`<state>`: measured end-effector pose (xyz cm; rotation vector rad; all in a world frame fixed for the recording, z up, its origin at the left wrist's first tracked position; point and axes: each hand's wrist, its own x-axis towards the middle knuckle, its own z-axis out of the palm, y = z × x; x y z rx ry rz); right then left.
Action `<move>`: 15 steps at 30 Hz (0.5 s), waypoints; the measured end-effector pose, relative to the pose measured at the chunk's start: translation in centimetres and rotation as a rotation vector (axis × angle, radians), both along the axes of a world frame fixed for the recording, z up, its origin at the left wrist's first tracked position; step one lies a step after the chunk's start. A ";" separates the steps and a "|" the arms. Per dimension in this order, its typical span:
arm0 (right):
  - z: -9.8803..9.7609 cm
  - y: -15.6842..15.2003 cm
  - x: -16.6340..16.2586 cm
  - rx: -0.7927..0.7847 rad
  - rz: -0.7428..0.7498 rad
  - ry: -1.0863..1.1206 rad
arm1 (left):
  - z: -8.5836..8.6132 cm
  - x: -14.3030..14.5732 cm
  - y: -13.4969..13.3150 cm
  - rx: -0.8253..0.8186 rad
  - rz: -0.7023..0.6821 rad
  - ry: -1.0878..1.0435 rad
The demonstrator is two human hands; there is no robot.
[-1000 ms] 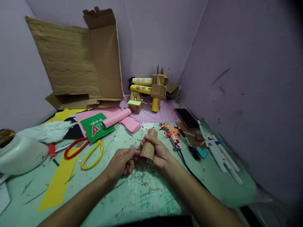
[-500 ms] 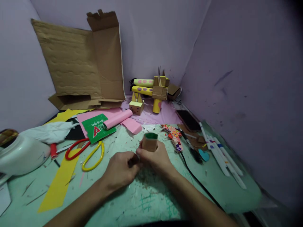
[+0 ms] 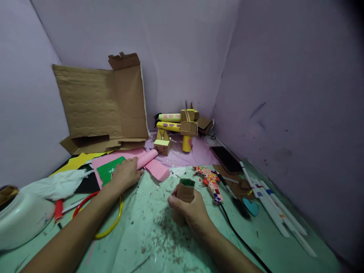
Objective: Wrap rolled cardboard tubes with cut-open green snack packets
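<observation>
My right hand [image 3: 192, 210] is wrapped around a small brown cardboard tube [image 3: 185, 191]. It stands roughly upright, with a green inside showing at its open top. Further forward on the left, my left hand [image 3: 126, 174] lies over the near end of a rolled pink paper [image 3: 148, 158], its fingers bent around it and the fingertips partly hidden. Beneath that hand is a green printed card [image 3: 108, 172]. Scissors with a yellow and red handle [image 3: 121, 216] lie partly covered by my left forearm.
Cardboard figures with yellow spotted tubes [image 3: 170, 126] stand at the back, beside an opened cardboard box [image 3: 93, 102]. On the right lie a flower-patterned glue gun [image 3: 212, 182] with its cord, a phone [image 3: 226, 159] and several white markers [image 3: 273, 208]. A white pot [image 3: 25, 216] sits left.
My left hand has left the cardboard tube and reached forward-left onto the pink roll. My right hand still holds the tube. The view has tilted upward.
</observation>
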<state>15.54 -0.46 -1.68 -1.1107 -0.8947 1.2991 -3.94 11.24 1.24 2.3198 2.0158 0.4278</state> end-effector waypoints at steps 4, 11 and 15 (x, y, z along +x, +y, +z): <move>-0.6 0.6 0.1 -0.007 -0.031 0.139 | 0.8 -0.1 -1.0 0.029 0.032 -0.114; -0.1 0.8 -0.2 -0.069 -0.024 0.458 | 1.8 4.0 -10.3 -0.290 -0.122 -1.033; -0.4 0.8 -0.3 -0.068 -0.047 0.482 | 0.0 6.6 -13.3 -0.452 -0.218 -1.382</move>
